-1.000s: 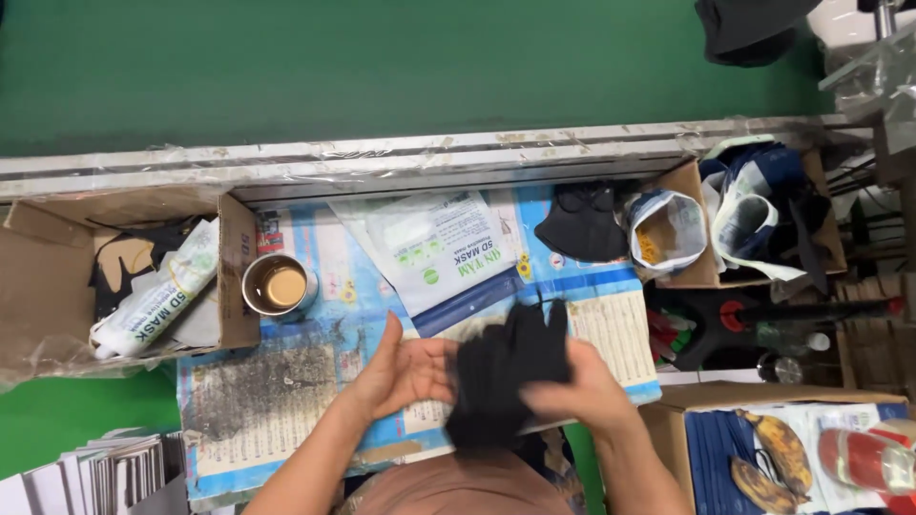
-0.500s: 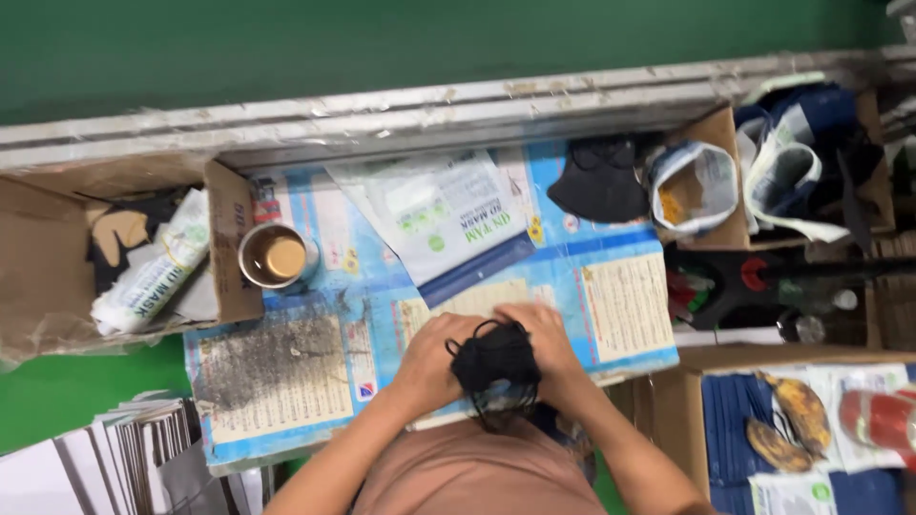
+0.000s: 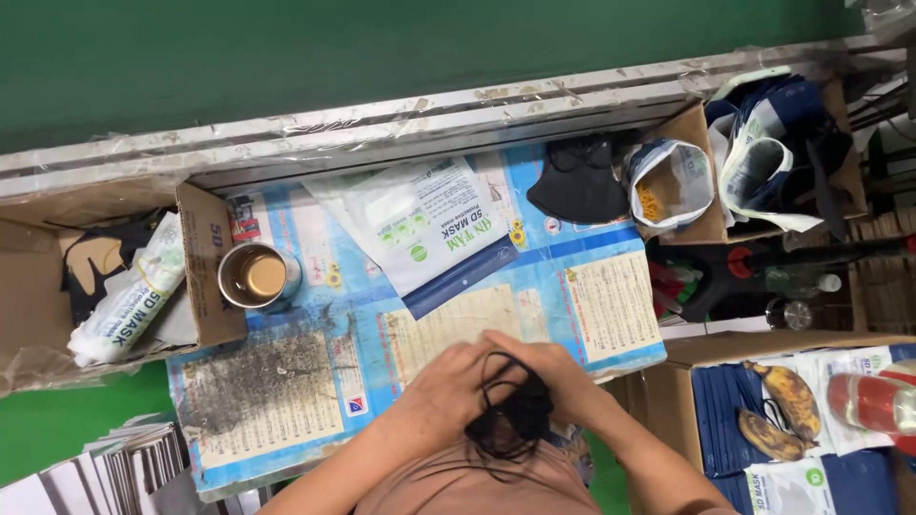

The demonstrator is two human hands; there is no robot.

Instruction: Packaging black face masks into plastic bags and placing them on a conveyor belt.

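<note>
Both of my hands meet near the front edge of a blue printed work surface (image 3: 572,286). My left hand (image 3: 444,386) and my right hand (image 3: 553,367) together grip a bundle of black face masks (image 3: 510,415) with thin ear loops hanging over the fingers. The bundle is held close to my body, above the surface's front edge. A clear plastic mask pouch with a dark blue strip (image 3: 429,229) lies flat further back. Another black mask (image 3: 577,181) rests at the back right of the surface.
A metal cup (image 3: 256,277) stands at the left. A cardboard box (image 3: 205,267) on the left holds packaged masks. A white bag (image 3: 673,181) sits in a box at the right. Bananas (image 3: 787,401) and a red-capped bottle (image 3: 873,401) lie at lower right.
My hands came together around the black masks and drew them back toward my body. The left hand, open a second ago, now closes on the bundle.
</note>
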